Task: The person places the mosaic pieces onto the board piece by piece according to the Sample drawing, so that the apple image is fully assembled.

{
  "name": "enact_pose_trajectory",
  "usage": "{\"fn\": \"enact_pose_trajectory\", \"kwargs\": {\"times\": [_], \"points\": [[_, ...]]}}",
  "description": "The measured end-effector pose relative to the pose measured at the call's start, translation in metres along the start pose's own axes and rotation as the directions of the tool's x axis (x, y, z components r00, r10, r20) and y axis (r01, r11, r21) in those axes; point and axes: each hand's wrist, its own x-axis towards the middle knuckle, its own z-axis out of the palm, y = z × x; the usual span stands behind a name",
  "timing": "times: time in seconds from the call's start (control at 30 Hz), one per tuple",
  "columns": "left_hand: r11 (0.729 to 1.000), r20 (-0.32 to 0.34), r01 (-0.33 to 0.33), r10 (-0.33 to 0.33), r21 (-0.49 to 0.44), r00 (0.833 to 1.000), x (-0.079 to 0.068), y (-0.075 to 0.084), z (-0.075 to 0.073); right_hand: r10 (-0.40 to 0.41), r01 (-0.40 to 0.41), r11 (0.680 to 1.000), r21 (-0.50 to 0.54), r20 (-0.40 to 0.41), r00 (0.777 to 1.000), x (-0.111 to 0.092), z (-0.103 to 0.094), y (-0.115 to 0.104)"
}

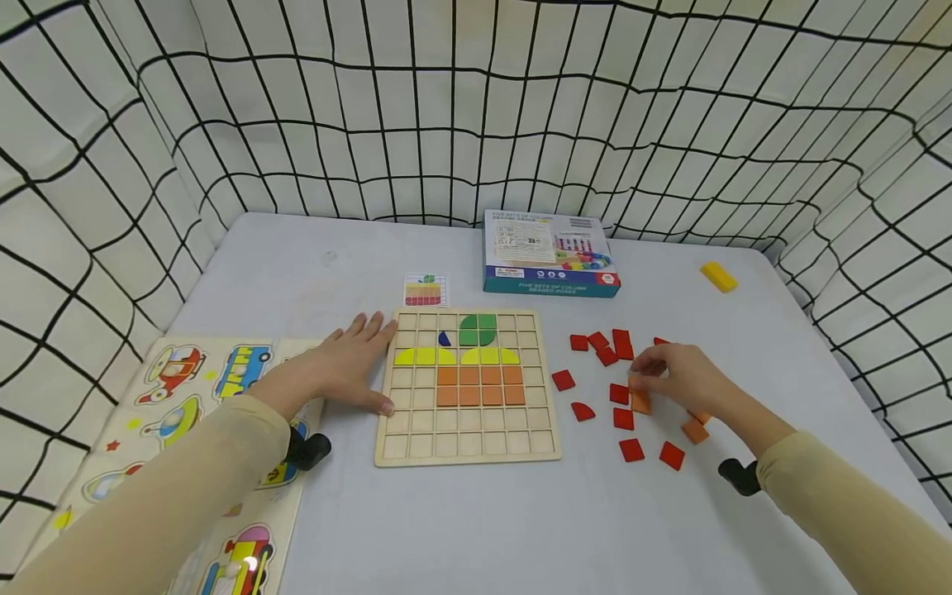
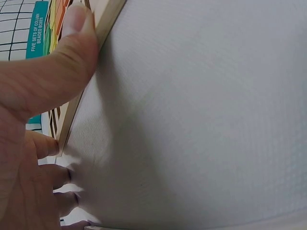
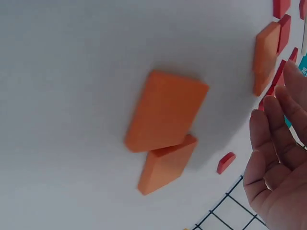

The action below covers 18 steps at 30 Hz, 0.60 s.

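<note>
My left hand lies with fingers spread along the left edge of a wooden grid board, its thumb resting on the rim. On the board sit green tiles, yellow curved tiles, a small blue piece and two rows of orange square tiles. At the right, my right hand reaches down with bent fingers, the tips at an orange tile among loose red tiles. Whether it pinches a tile is unclear. Two more orange tiles lie below the right wrist.
A picture card lies behind the board. Farther back stands a boxed bead set, with a yellow block at the far right. A vehicle puzzle board lies under the left arm. Black netting surrounds the table.
</note>
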Motion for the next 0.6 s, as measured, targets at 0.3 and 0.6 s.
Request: {"fn": "enact_pose_trajectory", "kwargs": {"times": [0.3, 0.6], "points": [[1.0, -0.014, -0.003, 0.003, 0.007, 1.0, -0.002, 0.0, -0.001, 0.017, -0.017, 1.0, -0.007, -0.005, 1.0, -0.005, 0.007, 0.006], [1.0, -0.001, 0.003, -0.003, 0.005, 1.0, -0.002, 0.002, -0.001, 0.076, -0.072, 0.995, 0.072, -0.061, 0.995, -0.01, 0.011, 0.006]]}}
